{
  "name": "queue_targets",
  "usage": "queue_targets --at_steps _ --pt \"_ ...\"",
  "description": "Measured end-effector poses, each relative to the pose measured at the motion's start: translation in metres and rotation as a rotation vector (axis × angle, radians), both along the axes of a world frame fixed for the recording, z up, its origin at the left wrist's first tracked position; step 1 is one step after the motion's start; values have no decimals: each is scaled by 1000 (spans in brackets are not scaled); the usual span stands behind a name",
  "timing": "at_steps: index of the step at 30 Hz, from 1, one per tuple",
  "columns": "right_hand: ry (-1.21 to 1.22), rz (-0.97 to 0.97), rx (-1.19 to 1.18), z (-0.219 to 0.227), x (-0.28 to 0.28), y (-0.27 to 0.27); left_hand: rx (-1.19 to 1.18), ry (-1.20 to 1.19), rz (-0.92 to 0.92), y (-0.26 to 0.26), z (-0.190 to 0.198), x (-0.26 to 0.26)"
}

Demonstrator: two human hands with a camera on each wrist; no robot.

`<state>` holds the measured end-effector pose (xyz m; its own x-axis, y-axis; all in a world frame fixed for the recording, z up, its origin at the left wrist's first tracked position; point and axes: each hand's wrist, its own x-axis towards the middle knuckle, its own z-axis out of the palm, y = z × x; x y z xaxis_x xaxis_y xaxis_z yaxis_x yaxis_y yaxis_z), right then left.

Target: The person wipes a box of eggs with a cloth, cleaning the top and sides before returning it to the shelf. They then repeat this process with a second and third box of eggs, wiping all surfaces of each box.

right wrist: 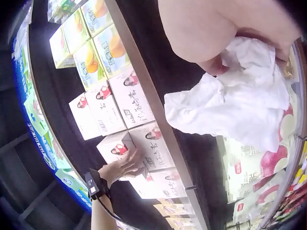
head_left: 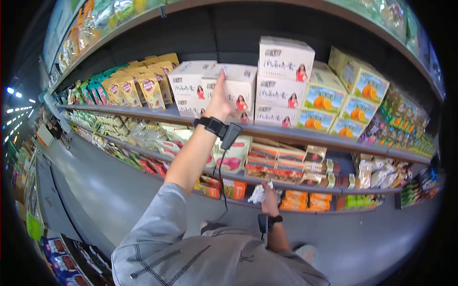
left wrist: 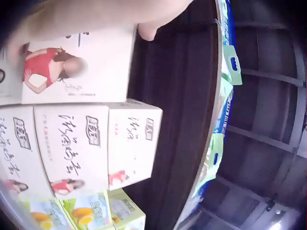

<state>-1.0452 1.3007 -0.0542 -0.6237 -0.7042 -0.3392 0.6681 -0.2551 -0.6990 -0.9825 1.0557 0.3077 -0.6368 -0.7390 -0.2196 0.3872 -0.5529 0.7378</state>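
My left hand point(head_left: 220, 102) rests against the front of a white carton point(head_left: 241, 90) on the upper shelf, its fingers straight. The carton is printed with dark script and a figure in red, and the left wrist view shows the hand lying across the printed face point(left wrist: 100, 72). Another white carton point(head_left: 185, 78) stands to its left, and a taller stack of matching cartons point(head_left: 281, 93) to its right. Lower down, in front of the bottom shelves, my right hand point(head_left: 270, 202) grips a crumpled white cloth point(right wrist: 235, 100), which hangs loosely from the fingers.
Orange-printed cartons point(head_left: 322, 97) and brown pouches point(head_left: 125, 90) flank the white ones. The upper shelf's edge point(head_left: 296, 132) runs beneath them. Lower shelves hold red-and-brown packs point(head_left: 274, 159) and orange bags point(head_left: 305, 200). A grey aisle floor point(head_left: 95, 176) stretches left, with people far back.
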Motion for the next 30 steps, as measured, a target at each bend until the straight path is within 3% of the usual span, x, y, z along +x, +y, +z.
queue_targets --at_steps 1,3,6,9,10,12,15,17,18,20,23,24,27,30 --pt "-32 9 -19 -16 -6 -2 43 -9 70 -3 4 -5" --pt "-24 44 -7 -24 -12 0 -78 17 28 4 4 0" --pt "-46 58 -1 2 -8 4 -92 52 22 4 -8 5" --pt "-178 207 -196 22 -7 12 -108 55 104 6 -29 12" --pt "-201 175 -170 33 -3 12 -141 101 91 11 -36 17" --pt "-209 185 -173 43 -2 14 -214 208 62 25 -49 32" --pt "-150 172 -214 48 -4 25 -254 99 289 57 -63 67" --pt "-94 162 -169 55 -6 34 -393 300 236 79 -61 93" --pt "-108 131 -193 46 -13 36 -352 295 165 92 -62 110" --pt "-6 74 -200 71 -17 45 -256 264 53 114 -61 140" --pt "157 -11 -194 117 -29 53 -293 21 -128 122 -92 174" --pt "244 -13 -209 131 -35 56 -201 -22 -188 128 -102 182" --pt "465 -38 -244 170 -34 66 -225 -127 -278 142 -150 197" --pt "841 3 -138 208 -6 66 -156 -161 -309 171 -186 205"
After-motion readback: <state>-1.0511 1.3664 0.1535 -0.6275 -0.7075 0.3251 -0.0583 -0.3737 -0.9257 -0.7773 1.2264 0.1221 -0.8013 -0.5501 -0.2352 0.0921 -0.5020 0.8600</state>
